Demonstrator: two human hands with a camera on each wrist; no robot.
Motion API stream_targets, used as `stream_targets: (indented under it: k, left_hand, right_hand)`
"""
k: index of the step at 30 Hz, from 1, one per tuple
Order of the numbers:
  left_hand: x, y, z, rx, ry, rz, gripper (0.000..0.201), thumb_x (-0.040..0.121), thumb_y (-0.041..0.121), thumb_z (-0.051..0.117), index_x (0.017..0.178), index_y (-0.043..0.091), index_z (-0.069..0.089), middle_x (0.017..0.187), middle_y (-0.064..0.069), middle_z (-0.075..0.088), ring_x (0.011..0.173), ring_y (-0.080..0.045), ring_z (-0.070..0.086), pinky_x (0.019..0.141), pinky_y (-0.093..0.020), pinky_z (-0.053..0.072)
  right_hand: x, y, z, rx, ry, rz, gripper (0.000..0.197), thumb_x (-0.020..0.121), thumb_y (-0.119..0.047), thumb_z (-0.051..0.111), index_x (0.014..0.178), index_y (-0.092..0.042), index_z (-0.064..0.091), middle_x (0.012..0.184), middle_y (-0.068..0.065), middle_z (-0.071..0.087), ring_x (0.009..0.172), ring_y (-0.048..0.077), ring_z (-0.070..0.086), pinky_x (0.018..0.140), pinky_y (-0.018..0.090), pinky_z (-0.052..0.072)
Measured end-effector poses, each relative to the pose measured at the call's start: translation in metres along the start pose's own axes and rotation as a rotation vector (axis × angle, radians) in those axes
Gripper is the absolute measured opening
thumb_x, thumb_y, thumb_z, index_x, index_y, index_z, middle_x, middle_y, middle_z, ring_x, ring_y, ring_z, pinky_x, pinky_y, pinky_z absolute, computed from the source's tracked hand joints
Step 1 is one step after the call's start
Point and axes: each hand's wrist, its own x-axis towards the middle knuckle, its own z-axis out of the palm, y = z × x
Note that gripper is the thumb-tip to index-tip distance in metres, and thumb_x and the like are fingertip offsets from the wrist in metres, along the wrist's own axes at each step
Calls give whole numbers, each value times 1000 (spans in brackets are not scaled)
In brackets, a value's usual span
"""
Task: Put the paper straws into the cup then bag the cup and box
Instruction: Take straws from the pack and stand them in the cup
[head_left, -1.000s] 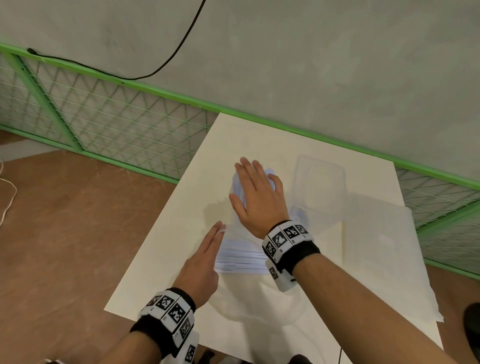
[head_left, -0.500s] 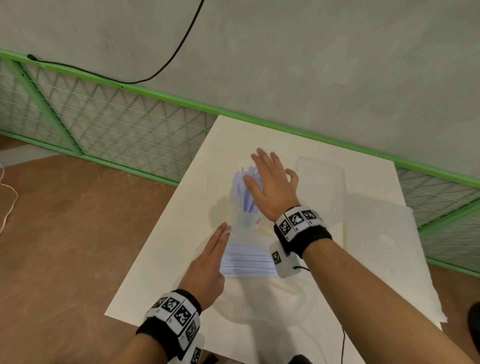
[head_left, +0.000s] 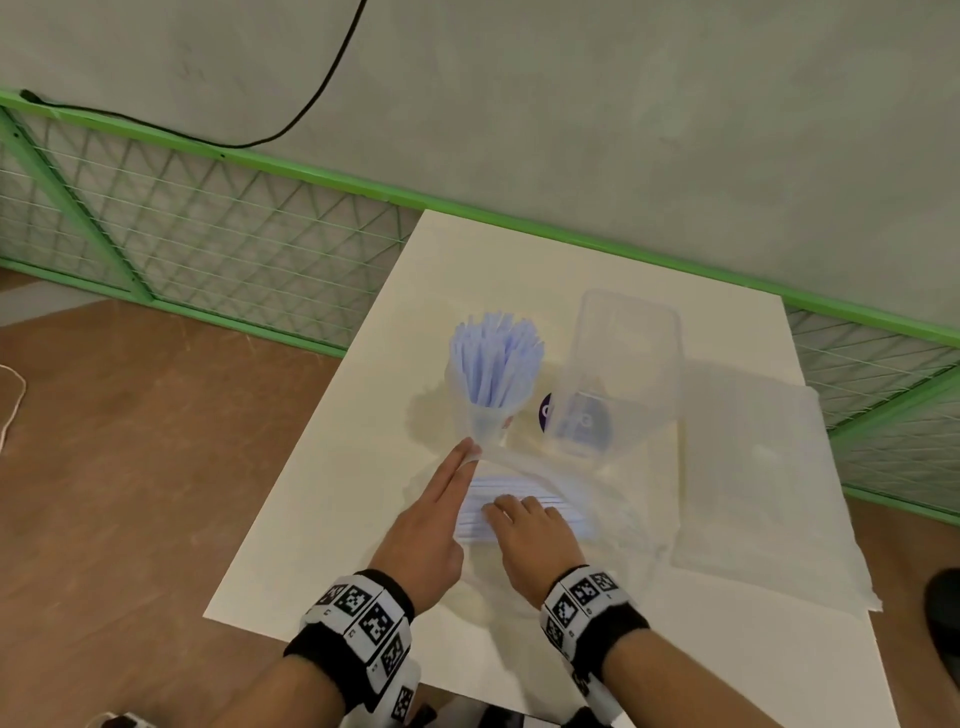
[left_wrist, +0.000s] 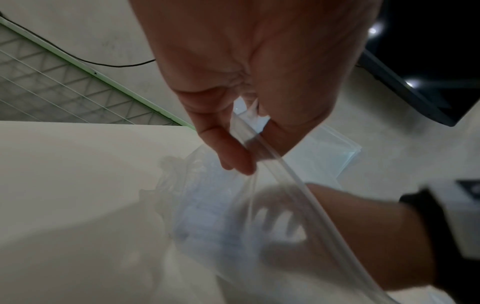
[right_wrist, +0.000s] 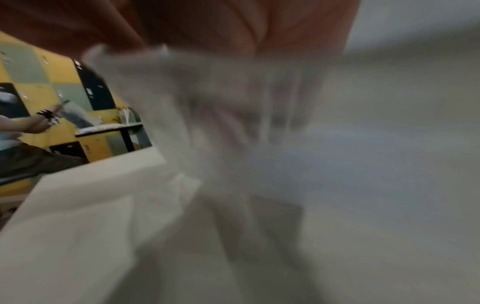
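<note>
1. On the white table (head_left: 322, 519) a clear cup (head_left: 491, 410) stands upright with a bundle of pale blue paper straws (head_left: 493, 358) fanned out of its top. Just to its right stands a clear plastic box (head_left: 618, 374), with a dark purple round label (head_left: 546, 410) showing low between the two.
2. A clear zip bag (head_left: 597, 499) lies nearer the person, its mouth toward the cup; a flat pack of white straws (head_left: 519, 506) lies under its film. A sheet of clear plastic (head_left: 753, 467) covers the table's right side.
3. The left hand (head_left: 431, 525) pinches the bag's zip rim between thumb and fingers, near the cup's base.
4. The right hand (head_left: 530, 540) is reached into the bag's mouth, fingers loosely spread over the straw pack; I cannot tell whether they grasp anything.
5. Behind the table run a green mesh fence (head_left: 208, 244) and a black cable (head_left: 311, 98) on the grey wall.
6. The left wrist view shows the pinch on the zip strip (left_wrist: 262, 148) and the right hand (left_wrist: 283, 230) blurred behind the film, which the head view hides.
7. The right wrist view is smeared; only bag film (right_wrist: 233, 115) and, far left, another person's arm (right_wrist: 31, 123) show.
</note>
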Motion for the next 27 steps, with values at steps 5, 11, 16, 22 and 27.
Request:
stream_targets:
  k: [5, 11, 16, 22, 27]
  left_hand:
    - [-4, 1, -1, -3, 7, -34, 101, 77, -14, 46, 155, 37, 8, 152, 42, -14, 119, -9, 55, 85, -26, 53]
    - [-7, 0, -4, -6, 23, -47, 99, 78, -14, 45, 156, 36, 8, 153, 41, -14, 126, -3, 48, 87, -19, 50]
    - [-7, -2, -6, -15, 37, -51, 102, 76, -16, 45, 156, 37, 9, 153, 42, -13, 128, -3, 46, 91, -24, 51]
    - [-6, -3, -5, -23, 50, -56, 103, 75, -16, 45, 155, 38, 10, 153, 41, -12, 125, -4, 47, 87, -19, 50]
    - [-5, -2, -4, -40, 52, -60, 103, 75, -16, 45, 155, 38, 10, 154, 41, -11, 128, -4, 46, 85, -14, 47]
  right_hand:
    - [3, -2, 16, -20, 17, 53, 35, 79, -10, 66, 115, -15, 63, 114, 4, 63, 99, 30, 62, 79, 42, 50]
    - [11, -4, 25, -90, 87, 72, 31, 44, -13, 87, 68, -20, 69, 69, -2, 63, 65, 24, 63, 57, 36, 52]
    - [14, -5, 15, -88, -56, 92, 21, 80, -11, 63, 99, -15, 68, 103, 5, 66, 103, 30, 58, 88, 44, 44]
    - [24, -3, 18, -193, -150, 92, 27, 89, -19, 55, 115, -13, 59, 119, 7, 59, 116, 31, 48, 99, 45, 32]
    - [24, -7, 18, -229, -196, 97, 19, 91, -22, 57, 108, -14, 60, 108, 8, 63, 109, 31, 54, 99, 47, 32]
